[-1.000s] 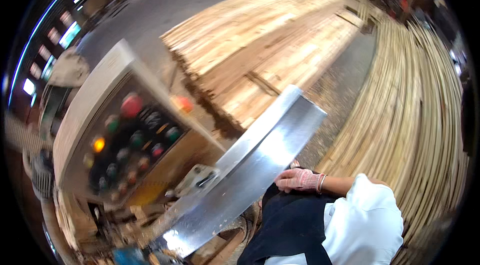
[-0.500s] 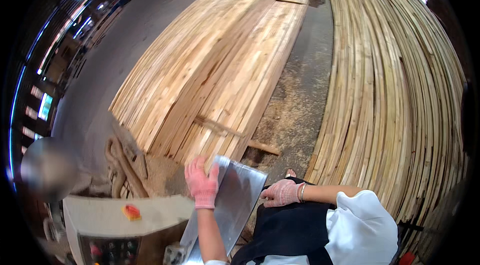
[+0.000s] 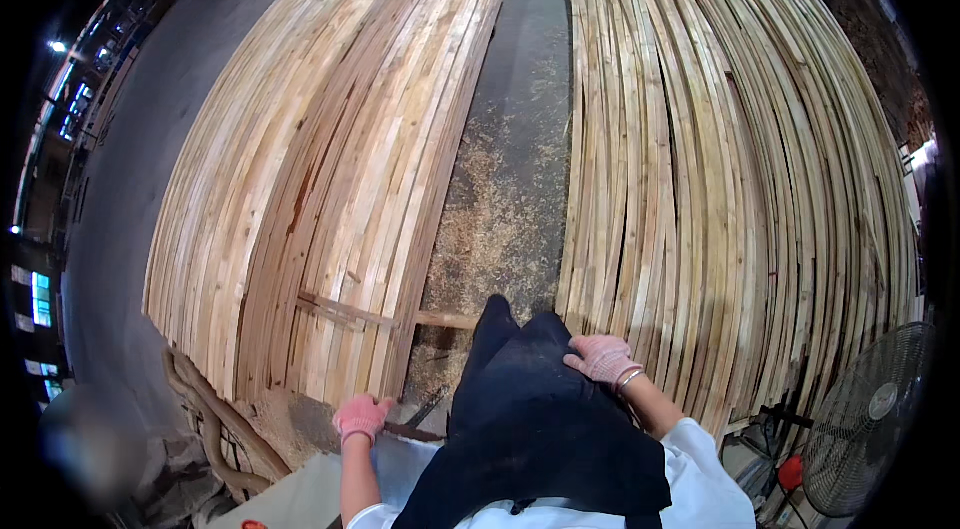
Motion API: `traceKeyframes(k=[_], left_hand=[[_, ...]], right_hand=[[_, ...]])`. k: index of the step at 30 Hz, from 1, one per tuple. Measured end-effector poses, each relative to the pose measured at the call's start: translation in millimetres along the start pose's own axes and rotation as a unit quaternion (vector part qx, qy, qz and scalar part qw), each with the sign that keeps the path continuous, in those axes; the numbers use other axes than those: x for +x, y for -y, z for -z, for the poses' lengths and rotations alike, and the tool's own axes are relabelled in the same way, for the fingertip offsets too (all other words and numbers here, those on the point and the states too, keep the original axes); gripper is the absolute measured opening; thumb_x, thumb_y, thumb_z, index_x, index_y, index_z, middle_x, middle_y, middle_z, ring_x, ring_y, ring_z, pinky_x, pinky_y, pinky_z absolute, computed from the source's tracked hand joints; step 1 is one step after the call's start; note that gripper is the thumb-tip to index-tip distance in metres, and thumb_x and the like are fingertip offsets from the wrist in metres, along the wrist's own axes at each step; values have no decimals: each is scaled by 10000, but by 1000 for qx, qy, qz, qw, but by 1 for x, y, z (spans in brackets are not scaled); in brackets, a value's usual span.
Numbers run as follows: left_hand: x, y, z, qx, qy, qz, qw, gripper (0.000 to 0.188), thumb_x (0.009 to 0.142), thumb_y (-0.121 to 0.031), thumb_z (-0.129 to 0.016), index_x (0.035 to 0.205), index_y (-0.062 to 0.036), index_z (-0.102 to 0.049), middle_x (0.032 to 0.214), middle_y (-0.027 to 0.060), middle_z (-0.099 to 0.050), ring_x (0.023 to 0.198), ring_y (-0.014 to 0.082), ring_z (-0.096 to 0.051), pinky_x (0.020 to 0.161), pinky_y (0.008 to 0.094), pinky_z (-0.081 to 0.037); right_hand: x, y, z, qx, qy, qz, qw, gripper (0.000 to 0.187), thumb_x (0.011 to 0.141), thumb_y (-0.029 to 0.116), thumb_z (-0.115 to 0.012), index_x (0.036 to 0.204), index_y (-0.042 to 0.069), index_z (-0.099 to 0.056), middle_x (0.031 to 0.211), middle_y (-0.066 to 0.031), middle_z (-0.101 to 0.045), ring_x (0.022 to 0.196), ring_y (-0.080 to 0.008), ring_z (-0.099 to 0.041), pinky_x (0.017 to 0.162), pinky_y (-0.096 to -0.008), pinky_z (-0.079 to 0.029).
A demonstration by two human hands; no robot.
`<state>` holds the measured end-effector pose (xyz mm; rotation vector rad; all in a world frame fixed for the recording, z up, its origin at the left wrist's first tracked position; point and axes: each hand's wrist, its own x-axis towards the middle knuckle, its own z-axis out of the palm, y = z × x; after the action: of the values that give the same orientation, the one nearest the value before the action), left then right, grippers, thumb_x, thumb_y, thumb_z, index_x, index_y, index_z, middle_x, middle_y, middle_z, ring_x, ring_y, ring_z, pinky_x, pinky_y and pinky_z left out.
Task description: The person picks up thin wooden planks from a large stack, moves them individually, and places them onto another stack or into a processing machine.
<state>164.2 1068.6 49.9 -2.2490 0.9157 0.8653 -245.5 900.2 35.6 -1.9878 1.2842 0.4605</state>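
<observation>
My left hand (image 3: 362,419), in a pink knitted glove, rests at the far edge of a grey metal plate (image 3: 405,457). Its fingers point forward with the thumb apart, and nothing shows in it. My right hand (image 3: 604,360), gloved in pink too, lies on my right thigh over dark cloth, its fingers loosely bent and holding nothing visible. A bracelet circles that wrist. Just beyond the left hand stands a low stack of pale wooden strips (image 3: 385,189). A taller wood stack (image 3: 270,119) adjoins it on the left.
Long strips (image 3: 670,169) fill the right side. Between the stacks, sawdust (image 3: 490,229) covers the floor, and a wooden crosspiece (image 3: 447,320) juts out. A caged fan (image 3: 868,419) stands at lower right. A thick hose-like coil (image 3: 215,429) lies at lower left, beside a pale machine top (image 3: 300,497).
My view has swung right and downward. The left hand now sits at the plate's far edge. My right hand has shifted rightward on the thigh, and the fan has come into view.
</observation>
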Motion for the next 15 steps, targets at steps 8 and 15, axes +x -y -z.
traceKeyframes(k=[8, 15], left_hand=[[62, -73, 71, -132, 23, -74, 988, 517, 785, -536, -573, 1035, -99, -687, 1009, 143, -677, 950, 297, -647, 820, 399, -490], [113, -343, 291, -398, -133, -394, 817, 286, 803, -305, -625, 980, -88, -685, 953, 139, -675, 891, 302, -645, 816, 382, -494]], right_hand=[[121, -23, 94, 13, 41, 19, 999, 433, 866, 484, -495, 1090, 131, -605, 990, -135, -662, 967, -313, -622, 802, -442, -484], [280, 13, 265, 90, -115, 149, 978, 323, 851, 340, -546, 1108, 152, -603, 1004, -139, -651, 950, -335, -613, 800, -431, -489]])
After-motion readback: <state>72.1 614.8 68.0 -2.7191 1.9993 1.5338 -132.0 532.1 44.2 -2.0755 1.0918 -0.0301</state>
